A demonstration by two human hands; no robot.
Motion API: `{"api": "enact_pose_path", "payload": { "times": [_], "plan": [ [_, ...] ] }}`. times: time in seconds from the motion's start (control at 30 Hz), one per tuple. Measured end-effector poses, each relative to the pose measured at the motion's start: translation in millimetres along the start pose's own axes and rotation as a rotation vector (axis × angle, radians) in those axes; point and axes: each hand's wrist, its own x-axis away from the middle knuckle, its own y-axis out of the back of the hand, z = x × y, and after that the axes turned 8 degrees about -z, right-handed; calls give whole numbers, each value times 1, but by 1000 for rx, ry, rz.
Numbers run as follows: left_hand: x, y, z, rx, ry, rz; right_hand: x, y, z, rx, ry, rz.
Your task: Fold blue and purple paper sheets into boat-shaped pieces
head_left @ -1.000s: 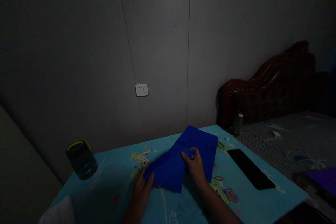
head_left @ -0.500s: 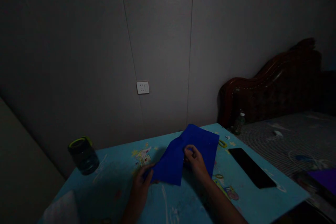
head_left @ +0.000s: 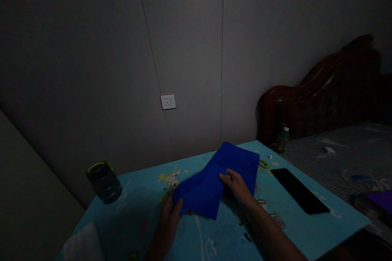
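Note:
A sheet of blue paper [head_left: 214, 179], partly folded over itself, lies on a light blue table [head_left: 141, 212] printed with cartoon pictures. My left hand [head_left: 170, 220] holds the paper's near-left corner, thumb on top of the sheet. My right hand [head_left: 237, 185] rests on the middle of the paper with its fingers curled, pressing along the fold. The room is dim and fine detail of the fingers is hard to see.
A dark jar with a yellow-green lid [head_left: 104, 181] stands at the table's back left. A black phone [head_left: 300, 191] lies on the right side. A white object [head_left: 82, 244] sits at the near-left corner. A bed with a dark headboard [head_left: 321, 98] and a small bottle [head_left: 283, 138] are right.
The folded flap has been laid flatter on the sheet. My right hand slid slightly right along the fold. The view shifted a little.

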Motion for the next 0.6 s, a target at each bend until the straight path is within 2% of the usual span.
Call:
{"api": "enact_pose_path", "payload": {
  "times": [0.23, 0.33, 0.47, 0.6],
  "plan": [
    [3, -3, -7, 311, 92, 154, -2, 0, -8, -40, -49, 26],
    [10, -6, -6, 256, 58, 147, -1, -1, -10, -50, -61, 28],
    [14, -10, -3, 105, -29, 69, 1, -5, -11, -43, -61, 21],
    [12, -13, -9, 35, -30, 58, 2, -5, -11, -20, -47, 36]
  ]
}}
